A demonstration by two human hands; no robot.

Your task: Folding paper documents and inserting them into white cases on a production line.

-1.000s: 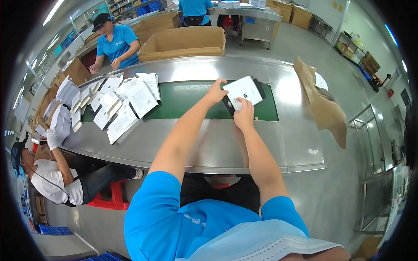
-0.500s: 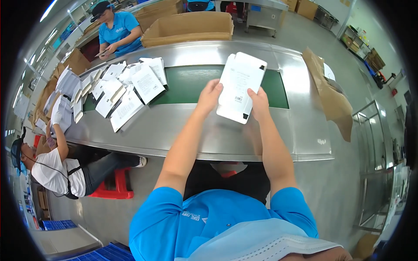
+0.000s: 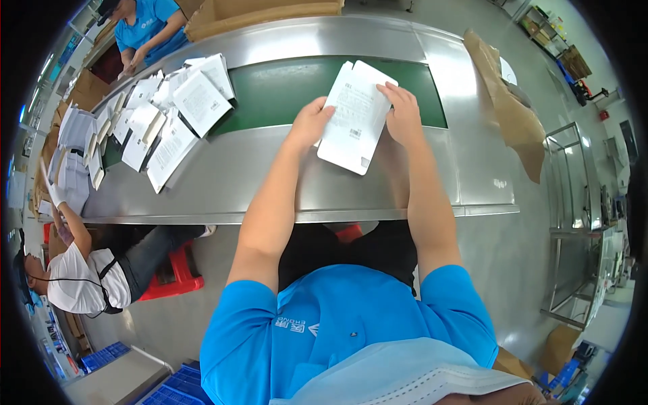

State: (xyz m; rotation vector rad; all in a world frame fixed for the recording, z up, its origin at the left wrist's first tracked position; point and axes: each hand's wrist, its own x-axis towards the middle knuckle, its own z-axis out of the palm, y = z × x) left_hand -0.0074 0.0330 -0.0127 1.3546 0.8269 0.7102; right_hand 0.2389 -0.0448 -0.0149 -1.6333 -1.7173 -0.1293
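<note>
A flat white carton (image 3: 354, 121) with small print, a barcode and a dark lower corner is held up over the green strip (image 3: 283, 81) of the steel table. My left hand (image 3: 312, 123) pinches its left edge, thumb on the upper face. Along the upper right edge, my right hand (image 3: 403, 115) grips it with fingertips lying on the printed face; that thumb is hidden. To the left lies a loose pile of similar white cartons (image 3: 202, 102), some overlapping and some with flaps showing.
Brown paper (image 3: 503, 101) hangs over the right end of the steel table (image 3: 263, 182). A large cardboard box (image 3: 263, 19) stands beyond it. Two people work at the left, one seated on a red stool (image 3: 179, 273). A metal rack (image 3: 567, 223) is at the right.
My right hand has moved from the carton's lower right edge to its upper right. The black patch at the top corner no longer shows. The view has tilted downward.
</note>
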